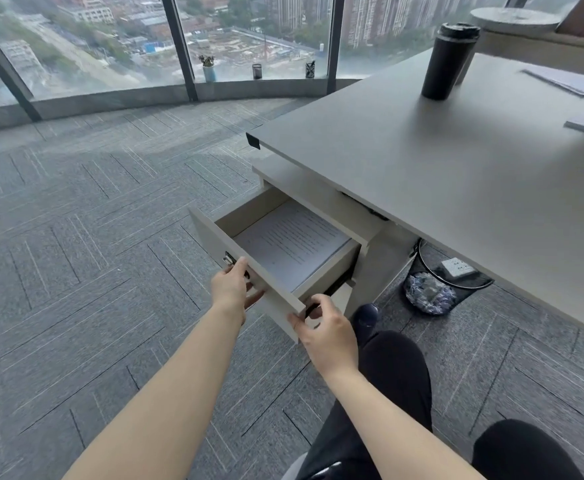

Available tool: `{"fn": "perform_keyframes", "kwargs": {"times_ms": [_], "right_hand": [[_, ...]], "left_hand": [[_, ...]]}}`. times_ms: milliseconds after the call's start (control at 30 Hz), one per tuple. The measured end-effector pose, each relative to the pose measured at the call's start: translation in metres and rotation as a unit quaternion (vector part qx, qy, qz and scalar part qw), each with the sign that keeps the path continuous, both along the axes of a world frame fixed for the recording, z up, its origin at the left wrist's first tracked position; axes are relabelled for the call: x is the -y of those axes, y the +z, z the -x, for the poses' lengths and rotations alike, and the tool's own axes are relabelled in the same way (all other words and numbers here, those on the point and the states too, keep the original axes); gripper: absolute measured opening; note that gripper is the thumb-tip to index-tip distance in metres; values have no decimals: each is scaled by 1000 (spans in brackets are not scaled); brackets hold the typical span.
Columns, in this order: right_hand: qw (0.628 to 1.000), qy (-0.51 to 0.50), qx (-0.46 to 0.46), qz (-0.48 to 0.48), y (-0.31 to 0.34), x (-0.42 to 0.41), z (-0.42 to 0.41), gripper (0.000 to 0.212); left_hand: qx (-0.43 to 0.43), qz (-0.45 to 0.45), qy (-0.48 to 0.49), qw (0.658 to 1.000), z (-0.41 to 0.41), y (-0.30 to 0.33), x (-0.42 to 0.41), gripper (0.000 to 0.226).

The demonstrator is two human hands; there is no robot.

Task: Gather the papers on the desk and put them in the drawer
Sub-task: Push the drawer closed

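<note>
2 hands (pixel 230 287) (pixel 328 336) grip 1 open drawer (pixel 245 271) holding papers (pixel 290 242).

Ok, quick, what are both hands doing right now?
Left hand: closed on the drawer front, near its lock.
Right hand: gripping the drawer front's near corner.

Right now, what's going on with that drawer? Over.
Both hands on the drawer front: left hand, right hand. Drawer open, papers inside. More sheets on desk. Nothing in the way.
</note>
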State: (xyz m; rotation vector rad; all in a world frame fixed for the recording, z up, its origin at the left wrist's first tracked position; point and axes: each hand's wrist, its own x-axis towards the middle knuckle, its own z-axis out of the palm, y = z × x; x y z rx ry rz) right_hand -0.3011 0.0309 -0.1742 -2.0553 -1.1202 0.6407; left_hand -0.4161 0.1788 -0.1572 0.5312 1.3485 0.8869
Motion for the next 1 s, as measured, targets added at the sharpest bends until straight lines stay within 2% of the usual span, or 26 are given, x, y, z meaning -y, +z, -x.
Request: {"fn": "perform_keyframes", "kwargs": {"times_ms": [100,400,633,1000], "right_hand": [[999,-28,-22,-11,-3,-3,-6,75],[993,-96,-57,-34,-7,-15,-24,95],[988,-133,-67,-40,-14,-26,-41,101],[974,-139,-170,-51,-20,-45,-66,93]], "left_hand": [[0,7,-2,1000,-11,1,-4,26],[10,12,-12,1000,-40,8,-14,35],[20,18,-25,999,-60,16,-20,34],[48,37,-34,998,-90,12,-39,38]]}}
